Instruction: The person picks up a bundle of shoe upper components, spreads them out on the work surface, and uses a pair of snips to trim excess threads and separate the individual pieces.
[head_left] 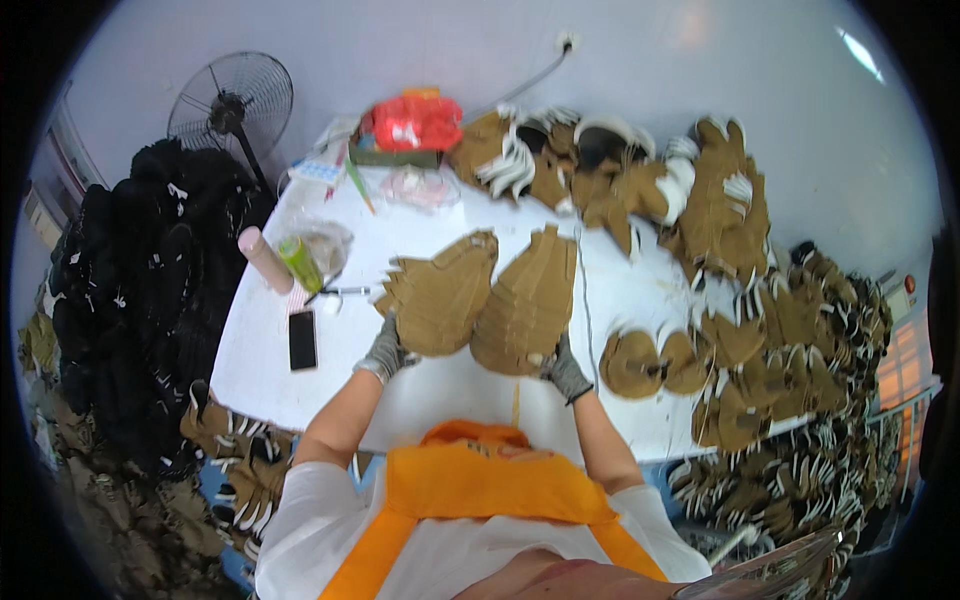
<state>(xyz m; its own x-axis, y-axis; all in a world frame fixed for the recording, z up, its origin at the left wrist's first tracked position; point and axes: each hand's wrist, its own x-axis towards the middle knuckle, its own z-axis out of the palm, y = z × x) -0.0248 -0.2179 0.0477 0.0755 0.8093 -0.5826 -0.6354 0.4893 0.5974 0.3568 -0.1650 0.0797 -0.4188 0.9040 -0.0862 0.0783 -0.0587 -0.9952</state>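
At far left, a tall heap of black fabric pieces (150, 300) stands beside a black round-caged fan (231, 105). On the white-topped desk (255, 375), a pale pink cylindrical bottle (264, 260) is closed from view, its contents hidden. A flat black phone (302, 341) lies nearer the person. Next come a lime-green translucent container (299, 263) and, just beside it, a crumpled clear plastic bag (330, 242); what either holds is unclear.

The grey-gloved left hand (384, 352) has its grip closed on the lower left edge of a fanned stack of brown fabric pieces (442, 300). Behind, a shallow dark green box (395, 158) bears a bulging red plastic bag (418, 122), contents hidden. A second, straighter brown stack (528, 305) is held at its lower right by the grey-gloved right hand (566, 374). Both stacks are above the desk's middle, close together. Farther right lie rounded brown pieces (632, 365) and white-edged brown bundles (770, 365).
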